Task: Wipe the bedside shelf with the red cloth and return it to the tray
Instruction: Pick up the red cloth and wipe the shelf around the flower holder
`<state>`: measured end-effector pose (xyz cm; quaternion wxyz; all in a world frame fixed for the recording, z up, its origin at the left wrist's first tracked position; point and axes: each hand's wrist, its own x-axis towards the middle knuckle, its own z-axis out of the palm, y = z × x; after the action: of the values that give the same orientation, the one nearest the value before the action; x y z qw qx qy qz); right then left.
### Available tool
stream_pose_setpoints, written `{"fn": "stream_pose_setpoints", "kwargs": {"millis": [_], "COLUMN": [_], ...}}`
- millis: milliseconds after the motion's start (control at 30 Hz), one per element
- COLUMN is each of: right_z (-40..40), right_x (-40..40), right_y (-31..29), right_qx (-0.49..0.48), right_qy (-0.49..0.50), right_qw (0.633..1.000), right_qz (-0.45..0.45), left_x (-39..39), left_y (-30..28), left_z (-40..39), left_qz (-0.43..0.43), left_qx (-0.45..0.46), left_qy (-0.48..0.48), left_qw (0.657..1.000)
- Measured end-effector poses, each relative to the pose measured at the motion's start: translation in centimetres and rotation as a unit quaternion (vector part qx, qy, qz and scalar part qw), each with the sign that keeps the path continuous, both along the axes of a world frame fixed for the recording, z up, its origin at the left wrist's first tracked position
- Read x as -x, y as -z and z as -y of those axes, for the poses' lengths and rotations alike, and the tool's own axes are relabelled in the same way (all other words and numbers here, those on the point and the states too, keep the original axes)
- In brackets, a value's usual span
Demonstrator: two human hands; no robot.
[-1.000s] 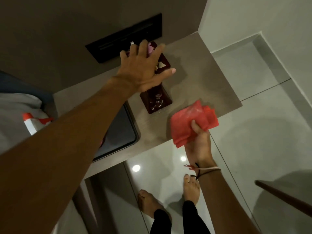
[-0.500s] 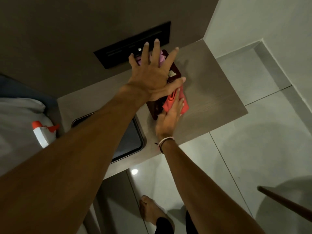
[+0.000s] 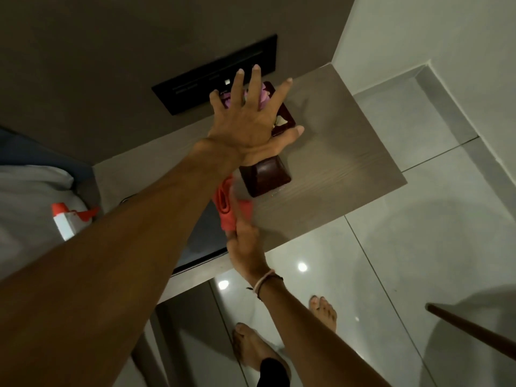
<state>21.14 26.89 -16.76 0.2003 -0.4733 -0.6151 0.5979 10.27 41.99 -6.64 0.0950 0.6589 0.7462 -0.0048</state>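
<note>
The left hand hangs over the dark brown box on the bedside shelf, fingers spread wide apart and gripping nothing; whether the palm touches the box top I cannot tell. At about seven o'clock from the box, just beside its near corner, the red cloth lies bunched on the shelf. The right hand comes in from six o'clock and presses on the cloth, its blurred fingers laid flat and close together along the cloth's right side, with red showing to their left. The black tray sits on the shelf at nine o'clock of that hand, mostly hidden under the left forearm. A spray bottle rests on the bed at far left.
</note>
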Motion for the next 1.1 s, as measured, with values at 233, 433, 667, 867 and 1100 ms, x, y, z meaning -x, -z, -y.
{"fn": "stream_pose_setpoints", "kwargs": {"millis": [233,433,667,867,1100], "right_z": [-1.3,-9.7,-8.9,-4.4,-2.0], "right_x": [-4.9,-3.5,1.6,0.3,-4.7], "right_y": [-2.4,-2.1,-1.0,-1.6,-1.4], "right_qx": [0.117,-0.016,0.039,-0.024,0.099], "right_qy": [0.334,0.366,0.225,0.130,0.318], "right_qw": [0.928,0.920,0.968,0.990,0.941], "right_qz": [-0.116,-0.137,0.101,0.040,-0.050], "left_x": [0.1,-0.2,-0.2,-0.5,0.0], "left_y": [0.0,0.1,-0.1,-0.1,-0.3], "left_z": [0.0,0.0,0.2,0.2,-0.1], "left_qz": [-0.002,-0.003,-0.019,-0.016,-0.015], "left_qx": [-0.004,-0.009,-0.009,-0.006,0.012], "left_qy": [-0.006,-0.009,0.003,-0.014,-0.010], "left_qw": [1.000,1.000,1.000,1.000,1.000]}}
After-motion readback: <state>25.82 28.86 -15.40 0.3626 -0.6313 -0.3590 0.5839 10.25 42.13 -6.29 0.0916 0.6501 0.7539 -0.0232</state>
